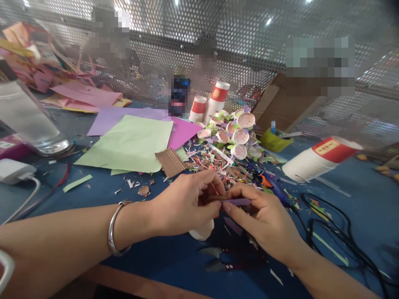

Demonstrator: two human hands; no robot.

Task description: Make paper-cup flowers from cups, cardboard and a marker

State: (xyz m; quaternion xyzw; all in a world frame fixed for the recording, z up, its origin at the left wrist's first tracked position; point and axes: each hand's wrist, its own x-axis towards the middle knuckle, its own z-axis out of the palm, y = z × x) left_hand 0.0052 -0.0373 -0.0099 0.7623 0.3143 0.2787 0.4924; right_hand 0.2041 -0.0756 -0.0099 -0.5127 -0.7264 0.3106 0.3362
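Observation:
Just above the table, a small folded piece of purple paper (238, 202) is pinched between the fingertips of my right hand (264, 220). My left hand (187, 203) is closed too, its thumb and forefinger meeting at the left end of the same paper. A silver bangle circles the left wrist. Beneath my left hand a white paper cup piece (203, 231) shows in part. Scissors (229, 259) with dark handles lie below my hands, their blades pointing left. Another purple scrap (233, 226) is under my right hand.
Beyond my hands are paper scraps (215, 162) and a pile of decorated cup bottoms (240, 137). Green paper (131, 141) lies left. Stacked paper cups (322, 158), a blue glue gun (277, 187) and black cable (339, 232) are right; a glass (37, 120) stands far left.

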